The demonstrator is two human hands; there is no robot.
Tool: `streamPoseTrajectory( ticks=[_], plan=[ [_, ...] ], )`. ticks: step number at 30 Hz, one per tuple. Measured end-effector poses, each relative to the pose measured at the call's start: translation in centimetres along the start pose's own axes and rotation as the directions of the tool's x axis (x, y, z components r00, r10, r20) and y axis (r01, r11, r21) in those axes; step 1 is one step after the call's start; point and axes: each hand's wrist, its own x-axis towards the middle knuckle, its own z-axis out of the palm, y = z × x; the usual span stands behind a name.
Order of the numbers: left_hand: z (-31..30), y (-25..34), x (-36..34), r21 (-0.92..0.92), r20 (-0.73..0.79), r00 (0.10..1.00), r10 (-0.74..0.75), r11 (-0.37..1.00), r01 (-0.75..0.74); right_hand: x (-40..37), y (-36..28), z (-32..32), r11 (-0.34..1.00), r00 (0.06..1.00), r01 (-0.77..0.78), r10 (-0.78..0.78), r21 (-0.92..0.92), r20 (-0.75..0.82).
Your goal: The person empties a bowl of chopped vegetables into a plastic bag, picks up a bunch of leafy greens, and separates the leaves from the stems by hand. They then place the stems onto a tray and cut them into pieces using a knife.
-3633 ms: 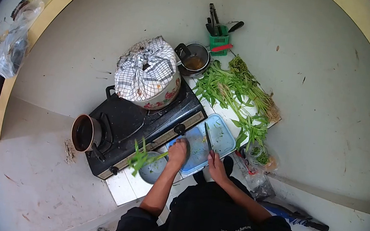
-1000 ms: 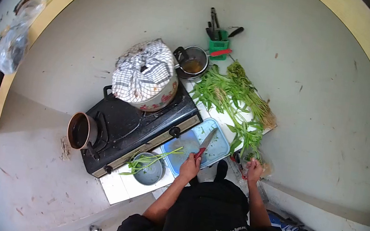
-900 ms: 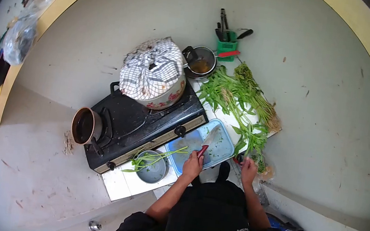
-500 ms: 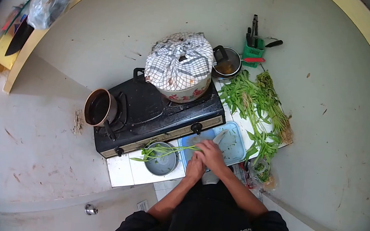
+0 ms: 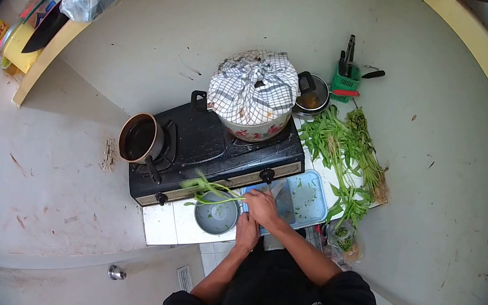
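My right hand (image 5: 261,209) is closed around long green stems of water spinach (image 5: 222,196), just above the left part of the blue tray. Just below it, touching it, my left hand (image 5: 247,230) is closed too, its fingertips partly hidden at the stems' ends. The leafy ends point left over a round grey metal pan (image 5: 215,218), blurred by motion. Bits of green lie in the pan and in the light-blue tray (image 5: 318,210). More water spinach (image 5: 328,136) lies heaped on the white tiles to the right.
Behind the hands stands a black gas stove (image 5: 196,136) with a cloth-wrapped pot (image 5: 255,95) and a small saucepan (image 5: 141,139). A lidded pan (image 5: 313,95) and a green utensil basket (image 5: 345,81) are at the back right. A plastic bag of greens (image 5: 344,236) hangs by the right edge.
Both hands have shifted a little left with the stems, and the leafy ends have swung upward over the pan. The camera view has also turned slightly.
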Motion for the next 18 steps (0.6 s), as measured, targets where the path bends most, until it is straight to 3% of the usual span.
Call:
streamPoseTrajectory(
  ticks=[2, 5, 10, 13, 15, 17, 18],
  plan=[
    [-0.1, 0.0, 0.4, -0.041, -0.095, 0.995, 0.004, 0.999, -0.008, -1.5, 0.7, -2.7, 0.991, 0.995, 0.006, 0.007, 0.131, -0.097],
    [-0.6, 0.8, 0.6, 0.034, -0.107, 0.994, -0.035, 0.999, 0.039, -4.0, 2.3, -6.4, 0.961, 0.971, -0.011, 0.076, 0.277, -0.227],
    [-1.3, 3.9, 0.9, 0.087, -0.252, 0.968, -0.021, 0.995, 0.044, -8.2, 7.1, -6.9, 0.903, 0.948, -0.166, 0.258, 0.397, -0.189],
    [-1.8, 6.1, 2.4, -0.311, -0.277, 0.955, 0.103, 0.931, -0.19, -9.7, 8.4, -7.1, 0.893, 0.947, -0.205, 0.284, 0.4, -0.151],
    [-1.8, 8.3, 3.5, -0.663, -0.09, 0.987, -0.13, 0.747, 0.038, -10.1, 8.6, -7.0, 0.901, 0.954, -0.194, 0.265, 0.387, -0.138],
    [-1.0, 9.2, 4.8, -0.866, 0.124, 0.951, -0.283, 0.436, 0.243, -10.3, 9.1, -6.8, 0.92, 0.966, -0.155, 0.218, 0.361, -0.142],
    [-0.3, 9.3, 5.4, -0.896, 0.07, 0.949, -0.307, 0.399, 0.195, -10.3, 8.9, -7.3, 0.92, 0.969, -0.19, 0.233, 0.343, -0.088]
  ],
)
